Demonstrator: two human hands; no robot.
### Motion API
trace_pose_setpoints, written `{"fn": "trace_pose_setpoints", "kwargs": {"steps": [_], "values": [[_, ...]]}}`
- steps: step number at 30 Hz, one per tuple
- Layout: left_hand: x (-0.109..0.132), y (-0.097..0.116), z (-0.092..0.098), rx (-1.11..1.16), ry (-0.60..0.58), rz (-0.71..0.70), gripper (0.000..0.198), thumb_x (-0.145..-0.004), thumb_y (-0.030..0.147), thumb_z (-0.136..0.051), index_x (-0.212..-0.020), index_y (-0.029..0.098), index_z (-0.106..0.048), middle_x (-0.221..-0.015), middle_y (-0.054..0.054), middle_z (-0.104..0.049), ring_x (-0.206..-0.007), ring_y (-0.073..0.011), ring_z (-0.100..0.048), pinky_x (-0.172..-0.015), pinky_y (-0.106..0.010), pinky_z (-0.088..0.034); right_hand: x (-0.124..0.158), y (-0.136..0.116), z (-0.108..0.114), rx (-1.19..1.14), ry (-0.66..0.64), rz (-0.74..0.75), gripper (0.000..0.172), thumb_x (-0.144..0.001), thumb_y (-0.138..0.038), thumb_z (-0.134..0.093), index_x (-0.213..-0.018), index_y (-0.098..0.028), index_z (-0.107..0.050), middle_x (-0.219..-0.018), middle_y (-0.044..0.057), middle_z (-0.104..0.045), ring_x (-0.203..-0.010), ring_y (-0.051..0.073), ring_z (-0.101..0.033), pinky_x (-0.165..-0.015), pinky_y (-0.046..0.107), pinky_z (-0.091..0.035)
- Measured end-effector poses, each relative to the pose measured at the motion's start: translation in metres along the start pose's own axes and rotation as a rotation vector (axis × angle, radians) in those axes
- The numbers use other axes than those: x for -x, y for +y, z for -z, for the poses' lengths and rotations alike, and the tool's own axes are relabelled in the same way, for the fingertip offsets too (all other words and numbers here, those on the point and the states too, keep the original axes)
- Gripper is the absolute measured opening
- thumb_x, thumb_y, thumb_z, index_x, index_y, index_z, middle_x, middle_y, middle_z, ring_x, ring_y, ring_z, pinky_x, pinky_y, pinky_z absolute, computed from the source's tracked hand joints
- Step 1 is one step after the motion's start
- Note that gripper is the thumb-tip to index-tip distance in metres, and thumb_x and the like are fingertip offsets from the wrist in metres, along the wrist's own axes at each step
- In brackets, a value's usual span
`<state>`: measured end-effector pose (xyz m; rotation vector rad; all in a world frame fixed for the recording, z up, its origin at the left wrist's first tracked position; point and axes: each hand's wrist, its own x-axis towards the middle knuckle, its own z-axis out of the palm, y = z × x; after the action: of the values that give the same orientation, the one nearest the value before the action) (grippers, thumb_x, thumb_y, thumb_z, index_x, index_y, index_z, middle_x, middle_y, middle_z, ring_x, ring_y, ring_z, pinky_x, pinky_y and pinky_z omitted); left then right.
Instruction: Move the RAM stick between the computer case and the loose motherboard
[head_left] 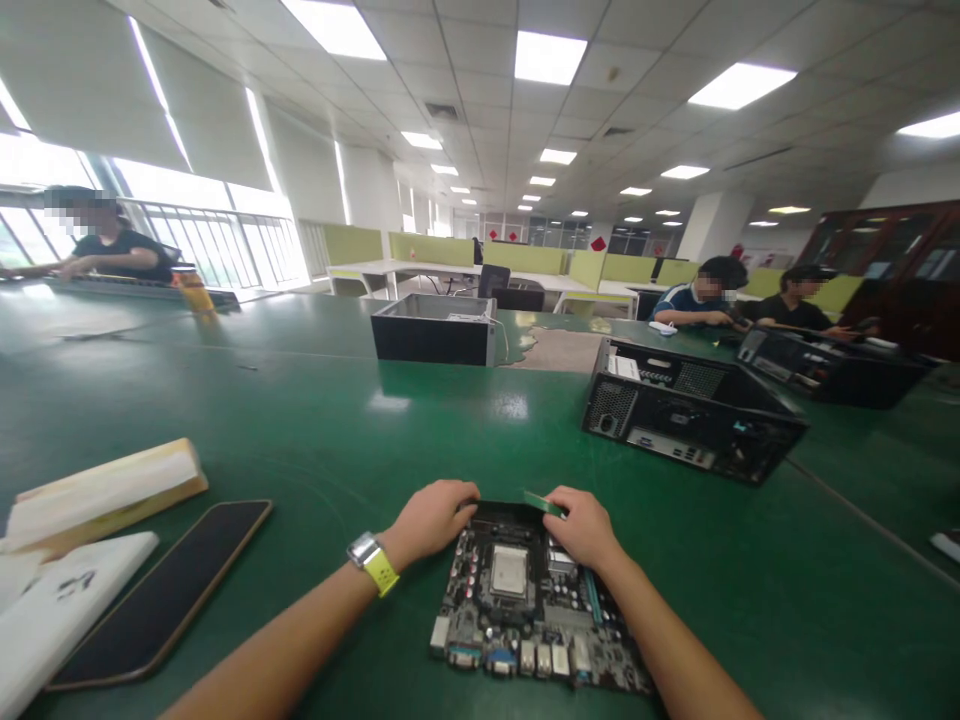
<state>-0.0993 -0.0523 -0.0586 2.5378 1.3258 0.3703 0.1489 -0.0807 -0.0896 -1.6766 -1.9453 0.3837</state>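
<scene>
A dark motherboard (551, 616) lies on the green table, its port edge toward me. The pale square processor (509, 570) sits in a black frame near its middle. My left hand (437, 515), with a yellow-green watch (373, 563) on the wrist, is at the board's far left corner; its fingers are curled, and what they grip, if anything, is hidden. My right hand (581, 522) pinches a small green circuit stick (541, 503) above the board's far right edge.
A phone (169, 595), white packet (75, 610) and long pale box (112, 490) lie at left. Open computer cases (690, 410) (435, 335) stand farther back. Another case (832, 365) is near two people at right. One person sits at far left beside an orange-capped bottle (193, 288).
</scene>
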Motion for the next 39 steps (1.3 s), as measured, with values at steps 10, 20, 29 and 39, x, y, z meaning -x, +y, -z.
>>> {"fn": "trace_pose_setpoints", "kwargs": {"steps": [10, 20, 29, 39], "values": [[-0.001, 0.004, -0.016, 0.055, 0.109, 0.074, 0.020, -0.086, 0.025, -0.041, -0.095, 0.021, -0.059, -0.091, -0.003, -0.064, -0.091, -0.0187, -0.057, -0.080, -0.029, -0.041, 0.013, 0.006, 0.001, -0.014, 0.053, -0.010, 0.031, -0.075, -0.024, -0.051, -0.099, -0.028, -0.071, -0.103, 0.000, -0.070, -0.097, 0.020, -0.061, -0.085, 0.029, -0.043], [-0.002, 0.000, -0.018, 0.111, 0.104, 0.079, 0.028, -0.084, 0.030, -0.048, -0.111, 0.022, -0.052, -0.095, -0.004, -0.065, -0.090, -0.0193, -0.060, -0.079, -0.030, -0.043, 0.011, 0.009, -0.004, -0.077, 0.090, -0.034, 0.032, -0.073, -0.026, -0.053, -0.100, -0.026, -0.070, -0.099, 0.001, -0.070, -0.092, 0.019, -0.063, -0.082, 0.029, -0.045], [0.030, 0.084, 0.008, 0.002, 0.130, -0.268, 0.040, -0.081, 0.047, -0.053, -0.116, 0.027, -0.053, -0.121, -0.006, -0.056, -0.112, -0.0255, -0.047, -0.096, -0.042, -0.037, -0.002, 0.021, 0.014, -0.147, 0.451, -0.048, 0.036, -0.081, -0.045, -0.047, -0.094, -0.020, -0.070, -0.092, 0.006, -0.069, -0.076, 0.019, -0.062, -0.072, 0.031, -0.048], [0.044, 0.113, -0.087, 0.032, -0.191, -0.168, 0.032, -0.090, 0.040, -0.037, -0.112, 0.035, -0.059, -0.140, -0.008, -0.043, -0.127, -0.0436, -0.035, -0.095, -0.071, -0.029, -0.111, 0.081, 0.157, 0.355, 0.372, -0.408, 0.061, -0.084, -0.052, -0.040, -0.130, -0.014, -0.050, -0.131, 0.016, -0.052, -0.115, 0.035, -0.050, -0.092, 0.045, -0.040]]}}
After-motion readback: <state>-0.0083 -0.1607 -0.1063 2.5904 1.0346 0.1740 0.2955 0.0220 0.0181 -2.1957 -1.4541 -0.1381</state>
